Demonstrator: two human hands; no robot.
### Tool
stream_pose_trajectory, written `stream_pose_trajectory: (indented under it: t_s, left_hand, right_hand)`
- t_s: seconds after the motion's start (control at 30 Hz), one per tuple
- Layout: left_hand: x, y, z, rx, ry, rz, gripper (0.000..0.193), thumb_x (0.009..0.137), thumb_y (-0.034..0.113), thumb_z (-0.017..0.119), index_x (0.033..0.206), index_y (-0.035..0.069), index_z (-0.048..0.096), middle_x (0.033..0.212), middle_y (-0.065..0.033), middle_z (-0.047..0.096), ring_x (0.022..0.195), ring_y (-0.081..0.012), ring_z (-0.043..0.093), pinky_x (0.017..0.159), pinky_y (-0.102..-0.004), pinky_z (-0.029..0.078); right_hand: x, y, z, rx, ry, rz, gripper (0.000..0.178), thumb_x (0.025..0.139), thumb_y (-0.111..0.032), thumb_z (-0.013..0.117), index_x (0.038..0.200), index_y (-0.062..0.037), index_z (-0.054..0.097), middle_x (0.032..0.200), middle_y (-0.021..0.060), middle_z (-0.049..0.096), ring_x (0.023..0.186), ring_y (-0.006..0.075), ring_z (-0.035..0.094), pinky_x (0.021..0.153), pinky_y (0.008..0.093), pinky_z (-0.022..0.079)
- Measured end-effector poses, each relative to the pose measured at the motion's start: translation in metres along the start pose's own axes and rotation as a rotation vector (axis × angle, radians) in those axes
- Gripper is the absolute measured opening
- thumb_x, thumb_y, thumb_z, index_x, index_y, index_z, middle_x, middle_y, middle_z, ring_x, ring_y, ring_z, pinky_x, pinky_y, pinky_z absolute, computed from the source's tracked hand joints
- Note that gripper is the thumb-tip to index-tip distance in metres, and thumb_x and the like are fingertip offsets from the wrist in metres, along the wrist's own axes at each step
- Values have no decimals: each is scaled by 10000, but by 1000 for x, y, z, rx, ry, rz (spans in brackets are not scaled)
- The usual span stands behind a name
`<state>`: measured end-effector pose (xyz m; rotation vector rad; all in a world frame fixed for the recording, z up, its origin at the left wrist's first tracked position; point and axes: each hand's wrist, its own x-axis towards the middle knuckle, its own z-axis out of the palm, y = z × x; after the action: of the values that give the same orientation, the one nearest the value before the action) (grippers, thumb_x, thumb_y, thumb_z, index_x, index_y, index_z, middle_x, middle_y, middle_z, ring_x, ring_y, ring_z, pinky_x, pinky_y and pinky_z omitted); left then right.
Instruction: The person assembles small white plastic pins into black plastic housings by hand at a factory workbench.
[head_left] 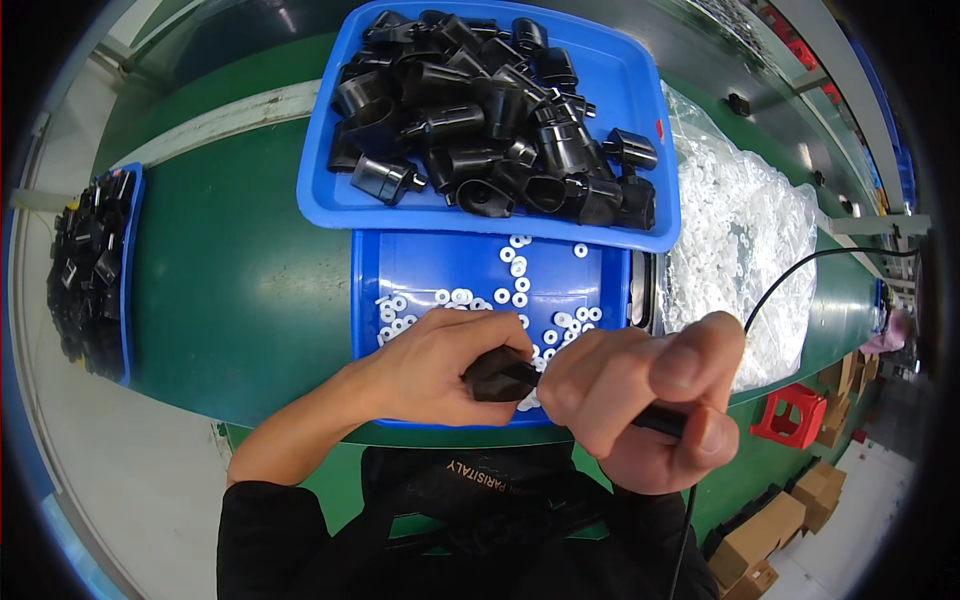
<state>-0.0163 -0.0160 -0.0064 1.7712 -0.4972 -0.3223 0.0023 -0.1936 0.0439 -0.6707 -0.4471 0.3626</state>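
Observation:
My left hand (pixel 440 365) is closed around a black plastic fitting (pixel 497 378), like those in the upper tray. The fitting's narrow end points toward my right hand (pixel 650 395), whose fingers are curled and closed. A dark, rod-like black piece (pixel 660 420) shows between those fingers; its kind is mostly hidden. Both hands are over the near part of a blue tray (pixel 480 262) with many small white ring washers (pixel 520 284) scattered in it. Beyond it, a lighter blue tray (pixel 325 205) holds a heap of black plastic fittings (pixel 450 120).
To the right lies a clear plastic bag (pixel 740 240) full of white washers. Another blue tray (pixel 130 270) with black parts sits at the far left of the green table (pixel 235 280). A black cable (pixel 800 265) hangs by my right hand. A red stool (pixel 790 415) and cardboard boxes (pixel 760 535) stand on the floor.

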Motion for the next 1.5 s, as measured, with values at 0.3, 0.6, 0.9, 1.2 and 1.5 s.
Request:
stream_pose_trajectory:
  t_s: [0.3, 0.6, 0.9, 1.2, 1.5]
  left_hand:
    - [2, 6, -1, -24, -27, 82, 379, 679, 217, 777, 931, 21, 571, 790, -133, 613, 741, -331, 621, 637, -393, 495]
    - [2, 6, -3, 61, 9, 33, 380, 676, 243, 802, 861, 6, 571, 749, -126, 593, 701, -335, 597, 629, -384, 485]
    - [2, 4, 3, 86, 88, 99, 321, 632, 143, 755, 868, 11, 583, 770, -114, 628, 697, -304, 622, 626, -355, 502]
    - [4, 9, 1, 44, 39, 50, 381, 661, 223, 804, 874, 9, 572, 765, -122, 611, 703, -323, 615, 622, -387, 491]
    - [2, -7, 0, 56, 88, 41, 395, 653, 231, 829, 880, 23, 582, 756, -108, 592, 683, -327, 595, 596, -382, 472]
  right_hand:
    - [14, 11, -1, -330, -311, -150, 323, 991, -300, 369, 1066, 0, 460, 487, 101, 475, 308, 149, 306, 318, 297, 255]
    - [13, 21, -2, -413, -258, -200, 500, 1002, -403, 310, 977, 38, 545, 484, 97, 516, 307, 168, 358, 325, 318, 292]
    - [13, -4, -3, -381, -317, -23, 517, 1024, -459, 233, 1134, 10, 421, 446, 52, 442, 307, 116, 254, 329, 296, 231]
    - [13, 15, 6, -341, -252, -59, 431, 994, -357, 354, 1143, 43, 417, 463, 80, 455, 328, 133, 297, 357, 299, 256]
    - [22, 20, 20, -313, -72, -143, 285, 947, -229, 453, 1110, 3, 485, 572, 130, 525, 424, 171, 406, 490, 330, 395]
